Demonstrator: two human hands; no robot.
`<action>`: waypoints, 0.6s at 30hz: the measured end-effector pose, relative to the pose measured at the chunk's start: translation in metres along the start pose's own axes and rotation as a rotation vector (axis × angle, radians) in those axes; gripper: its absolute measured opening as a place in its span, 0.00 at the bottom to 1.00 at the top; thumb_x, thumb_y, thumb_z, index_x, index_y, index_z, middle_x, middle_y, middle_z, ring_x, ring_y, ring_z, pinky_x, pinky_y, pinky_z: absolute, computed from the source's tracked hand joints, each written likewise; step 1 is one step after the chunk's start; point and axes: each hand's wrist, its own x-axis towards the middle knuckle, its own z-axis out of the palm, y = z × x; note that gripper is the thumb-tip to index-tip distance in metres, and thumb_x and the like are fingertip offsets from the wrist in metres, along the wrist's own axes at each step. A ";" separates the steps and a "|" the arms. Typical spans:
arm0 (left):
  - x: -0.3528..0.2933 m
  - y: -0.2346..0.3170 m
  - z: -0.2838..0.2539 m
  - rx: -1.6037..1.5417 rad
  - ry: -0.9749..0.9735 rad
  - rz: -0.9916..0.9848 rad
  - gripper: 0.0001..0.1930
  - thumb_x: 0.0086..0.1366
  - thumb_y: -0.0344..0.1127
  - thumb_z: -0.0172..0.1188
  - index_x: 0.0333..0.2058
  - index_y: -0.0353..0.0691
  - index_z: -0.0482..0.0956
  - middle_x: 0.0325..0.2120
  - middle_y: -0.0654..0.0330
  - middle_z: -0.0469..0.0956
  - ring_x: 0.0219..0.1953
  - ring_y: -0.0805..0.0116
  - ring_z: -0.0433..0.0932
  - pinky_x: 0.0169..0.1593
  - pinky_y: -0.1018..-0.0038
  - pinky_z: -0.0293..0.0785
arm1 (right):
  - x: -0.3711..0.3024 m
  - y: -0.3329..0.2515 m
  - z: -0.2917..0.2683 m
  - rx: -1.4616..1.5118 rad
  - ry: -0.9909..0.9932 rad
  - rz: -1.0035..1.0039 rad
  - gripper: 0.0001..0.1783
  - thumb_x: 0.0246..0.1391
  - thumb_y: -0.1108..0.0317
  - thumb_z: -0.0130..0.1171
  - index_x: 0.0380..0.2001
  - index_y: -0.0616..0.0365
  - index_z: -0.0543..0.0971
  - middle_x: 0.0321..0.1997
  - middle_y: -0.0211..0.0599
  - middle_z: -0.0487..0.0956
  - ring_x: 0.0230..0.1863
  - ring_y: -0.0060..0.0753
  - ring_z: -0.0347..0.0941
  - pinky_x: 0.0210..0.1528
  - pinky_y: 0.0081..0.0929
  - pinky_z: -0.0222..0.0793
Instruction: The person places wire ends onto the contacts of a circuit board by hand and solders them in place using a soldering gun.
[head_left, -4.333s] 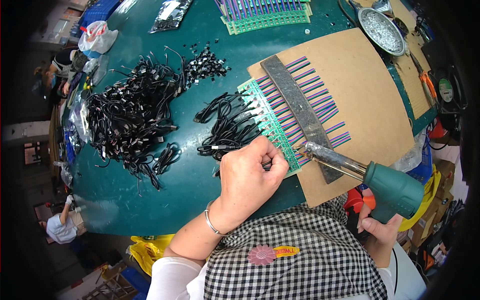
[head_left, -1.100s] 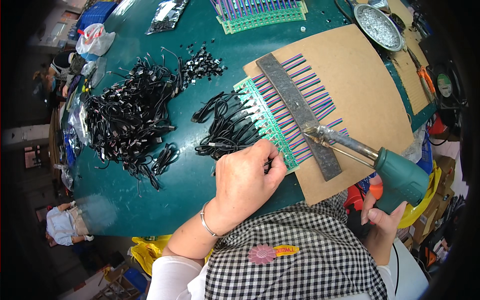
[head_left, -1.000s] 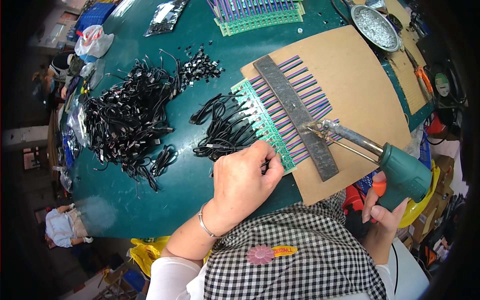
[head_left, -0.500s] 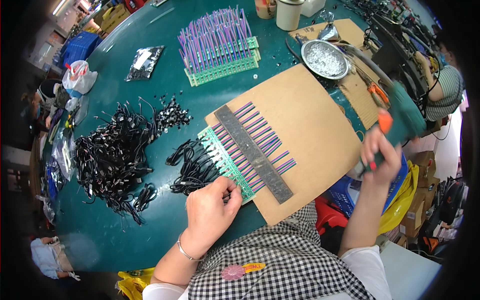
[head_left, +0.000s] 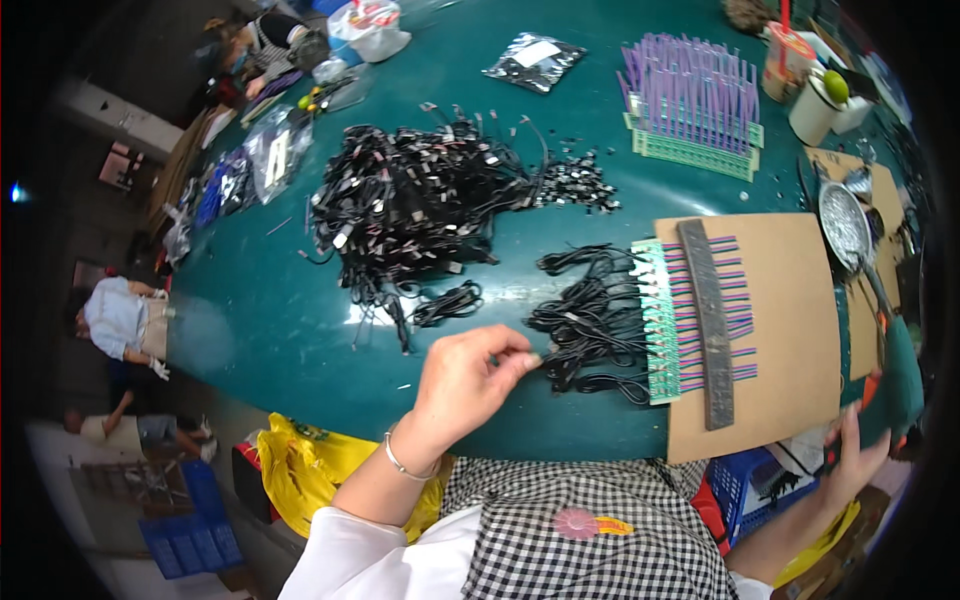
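My left hand [head_left: 470, 382] pinches the end of a black cable [head_left: 556, 362] at the near left of several coiled black cables [head_left: 590, 315]. Those cables run to the left edge of a green circuit board strip [head_left: 656, 320], which lies on a brown board. Purple, dark and teal wires [head_left: 742, 290] come off the strip's other side, under a flat dark bar [head_left: 712, 330]. My right hand [head_left: 852, 462] is off to the right beyond the brown board, fingers curled around something orange and black, which is partly hidden.
A heap of black cables [head_left: 410, 200] lies left of centre, beside small black parts [head_left: 578, 184]. Wired green strips [head_left: 695, 150] stand at the back right. A metal pan [head_left: 843, 228] sits at the right, near cups [head_left: 815, 110]. Other people [head_left: 120, 320] are beyond the table.
The view has swung left, so the table contents sit further right. My left hand has left the board strip's near end for the cables. My right hand stays out at the right.
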 end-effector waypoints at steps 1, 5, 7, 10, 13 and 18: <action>0.000 -0.010 -0.006 0.108 0.134 0.045 0.05 0.53 0.27 0.65 0.29 0.35 0.80 0.22 0.58 0.79 0.23 0.72 0.78 0.26 0.77 0.73 | -0.005 -0.001 -0.004 -0.051 -0.081 -0.007 0.26 0.53 0.79 0.51 0.56 0.71 0.62 0.47 0.43 0.72 0.20 0.14 0.62 0.22 0.13 0.58; 0.005 -0.042 -0.023 0.322 0.440 0.056 0.07 0.49 0.25 0.65 0.29 0.36 0.79 0.25 0.57 0.78 0.27 0.63 0.77 0.32 0.73 0.73 | -0.019 -0.015 0.010 -0.105 -0.125 -0.065 0.27 0.52 0.77 0.52 0.56 0.71 0.62 0.49 0.44 0.72 0.20 0.14 0.63 0.23 0.12 0.59; 0.011 -0.045 -0.028 0.571 0.475 0.086 0.11 0.46 0.26 0.67 0.31 0.38 0.79 0.28 0.59 0.77 0.32 0.59 0.75 0.37 0.69 0.72 | -0.023 -0.016 0.013 -0.065 -0.173 -0.031 0.29 0.51 0.75 0.55 0.56 0.71 0.62 0.48 0.44 0.73 0.20 0.14 0.64 0.22 0.11 0.60; 0.011 -0.057 -0.029 0.538 0.316 0.019 0.13 0.44 0.28 0.68 0.32 0.39 0.79 0.29 0.60 0.77 0.35 0.59 0.73 0.39 0.66 0.71 | -0.028 -0.025 0.027 -0.031 -0.205 -0.055 0.31 0.49 0.74 0.57 0.56 0.72 0.62 0.48 0.46 0.73 0.20 0.14 0.64 0.21 0.11 0.60; 0.007 -0.053 -0.032 0.405 0.336 0.052 0.15 0.42 0.24 0.69 0.32 0.38 0.79 0.27 0.60 0.76 0.31 0.62 0.74 0.37 0.70 0.71 | -0.033 -0.022 0.036 0.047 -0.192 -0.002 0.32 0.47 0.74 0.58 0.56 0.73 0.61 0.53 0.50 0.69 0.20 0.14 0.64 0.19 0.10 0.61; 0.006 -0.031 -0.031 -0.030 0.429 0.062 0.18 0.43 0.18 0.68 0.36 0.36 0.79 0.25 0.65 0.75 0.30 0.76 0.74 0.34 0.80 0.73 | -0.039 -0.028 0.047 0.091 -0.138 0.031 0.35 0.46 0.69 0.62 0.56 0.73 0.61 0.48 0.53 0.73 0.19 0.18 0.64 0.17 0.12 0.61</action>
